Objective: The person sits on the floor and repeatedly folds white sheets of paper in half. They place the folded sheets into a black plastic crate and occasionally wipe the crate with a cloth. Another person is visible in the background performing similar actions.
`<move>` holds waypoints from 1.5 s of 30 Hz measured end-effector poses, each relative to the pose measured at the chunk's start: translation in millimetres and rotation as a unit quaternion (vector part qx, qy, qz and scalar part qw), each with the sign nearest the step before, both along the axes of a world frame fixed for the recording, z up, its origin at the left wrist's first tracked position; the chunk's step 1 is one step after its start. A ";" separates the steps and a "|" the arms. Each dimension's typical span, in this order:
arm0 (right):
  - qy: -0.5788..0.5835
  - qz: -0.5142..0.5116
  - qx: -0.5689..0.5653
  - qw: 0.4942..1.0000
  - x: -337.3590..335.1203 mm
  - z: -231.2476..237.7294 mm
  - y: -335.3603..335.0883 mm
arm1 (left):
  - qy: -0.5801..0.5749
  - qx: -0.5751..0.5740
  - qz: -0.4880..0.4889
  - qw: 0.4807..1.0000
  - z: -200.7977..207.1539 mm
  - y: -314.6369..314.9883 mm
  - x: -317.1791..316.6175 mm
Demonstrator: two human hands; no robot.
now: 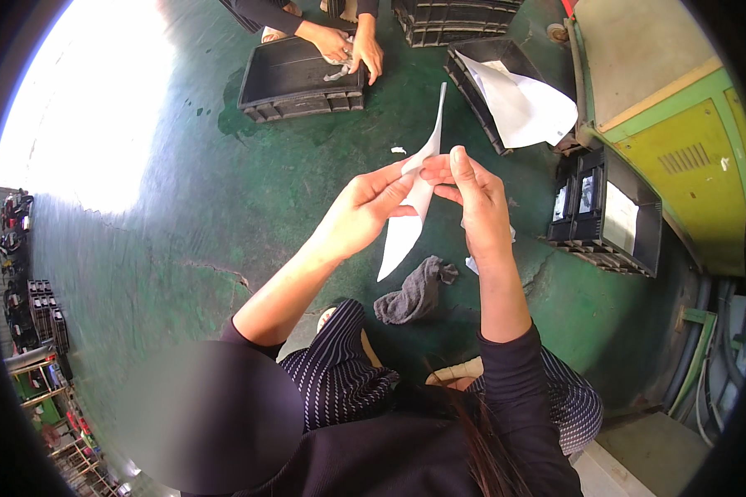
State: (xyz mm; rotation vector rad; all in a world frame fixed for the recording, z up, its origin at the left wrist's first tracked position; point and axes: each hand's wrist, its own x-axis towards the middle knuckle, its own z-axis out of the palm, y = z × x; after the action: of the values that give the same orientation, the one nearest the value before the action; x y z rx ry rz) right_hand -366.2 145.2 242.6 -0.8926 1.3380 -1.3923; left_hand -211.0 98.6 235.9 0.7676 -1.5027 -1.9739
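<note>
Your left hand has thumb and fingers clamped on a white sheet, curled and held just above the view's centre. Your right hand meets the sheet from three o'clock, thumb raised; you cannot tell here whether its fingers grip. From the sheet, a grey cloth lies at six o'clock, and a black crate under a co-worker's hand stands between ten and eleven.

We note glare bleaching the far left corner of the floor; its right edge is shadowed. Outlines curve toward the black rim; a round blur lies lower left.
</note>
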 end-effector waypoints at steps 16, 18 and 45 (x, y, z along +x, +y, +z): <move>-0.003 -0.007 -0.041 0.999 -3.9 -14.1 3.2 | -0.003 -0.076 0.056 0.996 -10.0 7.3 -13.7; -0.024 -0.009 -0.043 0.999 -6.5 -15.5 2.7 | -0.038 -0.162 0.028 0.986 -13.6 7.5 -13.0; 0.245 -0.122 -0.026 0.962 7.2 -25.9 -4.3 | -0.062 -0.172 0.271 0.945 -36.2 -12.3 33.5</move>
State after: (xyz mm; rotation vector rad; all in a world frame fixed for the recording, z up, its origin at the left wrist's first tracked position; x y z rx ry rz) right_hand -359.0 140.9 216.7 -1.1900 1.8420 -1.4512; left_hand -177.5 86.3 199.7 1.0297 -1.4529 -1.2407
